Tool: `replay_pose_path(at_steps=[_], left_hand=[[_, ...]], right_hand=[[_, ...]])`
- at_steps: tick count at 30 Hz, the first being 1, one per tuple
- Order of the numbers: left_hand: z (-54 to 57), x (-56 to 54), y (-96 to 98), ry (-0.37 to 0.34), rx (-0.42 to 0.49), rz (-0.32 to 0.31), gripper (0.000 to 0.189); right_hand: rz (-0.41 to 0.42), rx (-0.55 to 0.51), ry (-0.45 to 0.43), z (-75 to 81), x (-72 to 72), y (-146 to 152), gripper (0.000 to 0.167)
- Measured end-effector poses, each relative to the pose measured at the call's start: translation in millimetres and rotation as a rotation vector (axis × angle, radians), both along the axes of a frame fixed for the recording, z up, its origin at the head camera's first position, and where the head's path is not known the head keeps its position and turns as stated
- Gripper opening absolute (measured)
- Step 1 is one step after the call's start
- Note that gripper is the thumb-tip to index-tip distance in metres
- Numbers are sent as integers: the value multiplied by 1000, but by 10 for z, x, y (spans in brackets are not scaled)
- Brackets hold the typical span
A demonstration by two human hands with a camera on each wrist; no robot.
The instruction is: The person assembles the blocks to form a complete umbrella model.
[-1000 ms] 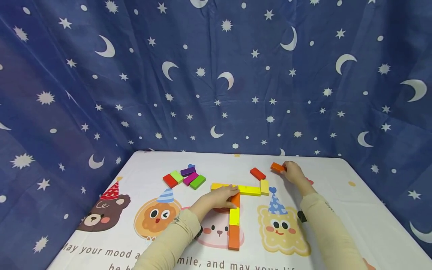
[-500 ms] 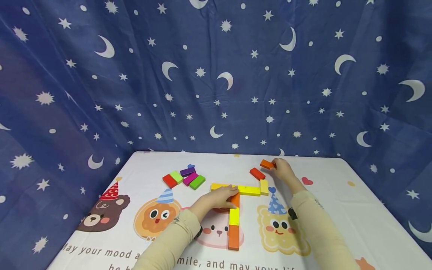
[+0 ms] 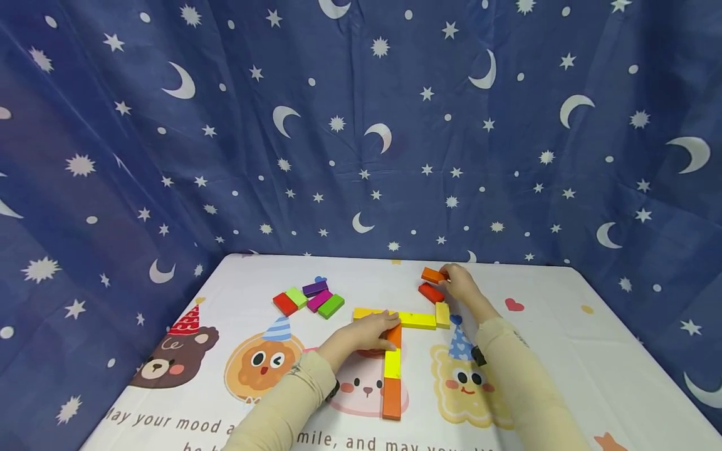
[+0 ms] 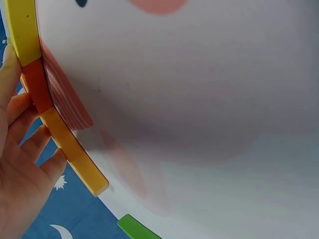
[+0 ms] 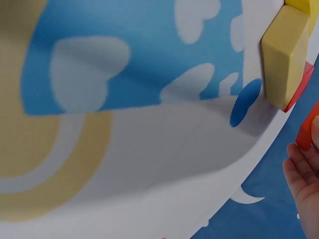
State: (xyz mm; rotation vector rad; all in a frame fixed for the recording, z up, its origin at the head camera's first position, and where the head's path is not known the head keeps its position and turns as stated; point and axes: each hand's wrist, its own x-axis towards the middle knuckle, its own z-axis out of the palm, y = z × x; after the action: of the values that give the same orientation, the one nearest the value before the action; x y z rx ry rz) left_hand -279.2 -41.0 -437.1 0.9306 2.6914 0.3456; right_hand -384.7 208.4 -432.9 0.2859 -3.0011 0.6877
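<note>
Long sleeves in pale cream cover both arms, the cloth plain and softly creased. The left sleeve (image 3: 273,410) and right sleeve (image 3: 527,382) both narrow toward the table's (image 3: 603,351) far edge, each with a small dark squiggle near its cuff. A small black piece (image 3: 478,357) shows under the right wrist, another (image 3: 333,391) under the left. The left hand (image 3: 363,334) and right hand (image 3: 464,285) are bare.

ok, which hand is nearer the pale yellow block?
Right: the right hand, holding an orange block, is just beyond the pale yellow block; the left hand is farther off, to its left.
</note>
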Motion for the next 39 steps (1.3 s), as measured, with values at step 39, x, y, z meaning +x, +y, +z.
replay_pose_path(at_steps=[39], left_hand=[[-24, -30, -7, 21, -21, -26, 66]], right_hand=[[30, -77, -66, -127, -200, -580, 26]])
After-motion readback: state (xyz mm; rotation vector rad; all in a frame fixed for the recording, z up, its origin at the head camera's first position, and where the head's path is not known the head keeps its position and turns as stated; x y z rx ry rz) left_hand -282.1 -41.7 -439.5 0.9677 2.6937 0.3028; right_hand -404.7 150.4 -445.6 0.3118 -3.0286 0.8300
